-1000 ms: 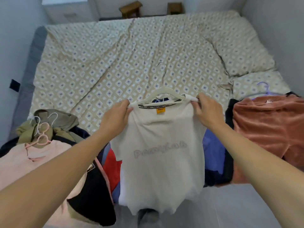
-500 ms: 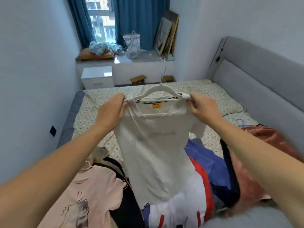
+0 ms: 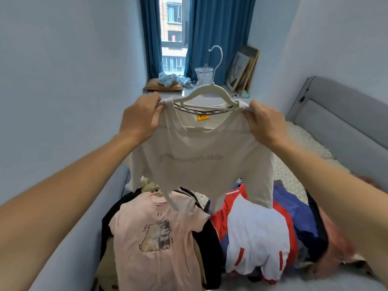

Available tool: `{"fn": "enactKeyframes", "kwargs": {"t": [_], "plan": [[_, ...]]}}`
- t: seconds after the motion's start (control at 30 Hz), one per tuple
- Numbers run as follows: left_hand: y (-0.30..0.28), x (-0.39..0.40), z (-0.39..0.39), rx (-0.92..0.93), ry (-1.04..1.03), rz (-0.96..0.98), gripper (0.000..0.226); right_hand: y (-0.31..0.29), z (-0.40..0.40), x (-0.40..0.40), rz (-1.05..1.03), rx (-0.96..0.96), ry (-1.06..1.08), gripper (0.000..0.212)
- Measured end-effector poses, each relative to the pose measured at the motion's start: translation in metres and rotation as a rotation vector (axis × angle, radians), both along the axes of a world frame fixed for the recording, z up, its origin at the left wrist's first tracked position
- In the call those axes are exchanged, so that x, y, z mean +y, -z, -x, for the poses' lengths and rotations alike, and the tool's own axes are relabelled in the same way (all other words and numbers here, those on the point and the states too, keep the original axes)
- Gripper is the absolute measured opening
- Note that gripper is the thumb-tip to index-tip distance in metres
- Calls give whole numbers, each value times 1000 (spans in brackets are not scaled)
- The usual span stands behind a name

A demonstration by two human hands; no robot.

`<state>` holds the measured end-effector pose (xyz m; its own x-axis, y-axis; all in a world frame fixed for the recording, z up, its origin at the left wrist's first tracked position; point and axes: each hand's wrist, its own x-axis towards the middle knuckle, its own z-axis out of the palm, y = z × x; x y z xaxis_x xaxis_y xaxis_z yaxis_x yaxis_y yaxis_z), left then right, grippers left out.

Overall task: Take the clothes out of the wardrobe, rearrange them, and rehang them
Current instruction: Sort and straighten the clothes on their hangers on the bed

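Shirt (image 3: 201, 156) with yellow "Pomy" label (image 3: 203, 117)

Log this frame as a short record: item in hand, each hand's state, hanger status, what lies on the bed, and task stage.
item in hand: white T-shirt, held up in the air
left hand: pinches the shirt's left shoulder
right hand: pinches the shirt's right shoulder
hanger: white, inside the shirt's neck, hook pointing up, not hung on anything
bed: pink cat T-shirt on a pink hanger, red, white and blue jacket, darker clothes beneath
task stage: shirt is on its hanger, not yet rehung; wardrobe not in view
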<state>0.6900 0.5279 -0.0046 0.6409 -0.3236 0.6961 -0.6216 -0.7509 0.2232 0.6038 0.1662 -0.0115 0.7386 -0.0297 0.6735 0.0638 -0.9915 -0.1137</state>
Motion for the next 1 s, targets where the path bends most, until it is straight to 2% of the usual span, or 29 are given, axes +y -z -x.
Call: {"fn": "enactKeyframes", "kwargs": {"t": [0.17, 0.33, 0.53, 0.7, 1.0], "plan": [[11, 55, 43, 7, -47, -34, 14, 8, 25, 47, 14, 8, -90, 31], [45, 96, 94, 61, -149, -16, 14, 42, 48, 82, 3, 33, -165, 30], [86, 127, 160, 197, -191, 5, 18, 83, 93, 109, -153, 68, -258, 30], [103, 142, 213, 207, -197, 62, 17, 107, 136, 121, -298, 58, -313, 22], [147, 154, 266, 216, -234, 58, 20, 159, 189, 133, -453, 168, -379, 22]]}}
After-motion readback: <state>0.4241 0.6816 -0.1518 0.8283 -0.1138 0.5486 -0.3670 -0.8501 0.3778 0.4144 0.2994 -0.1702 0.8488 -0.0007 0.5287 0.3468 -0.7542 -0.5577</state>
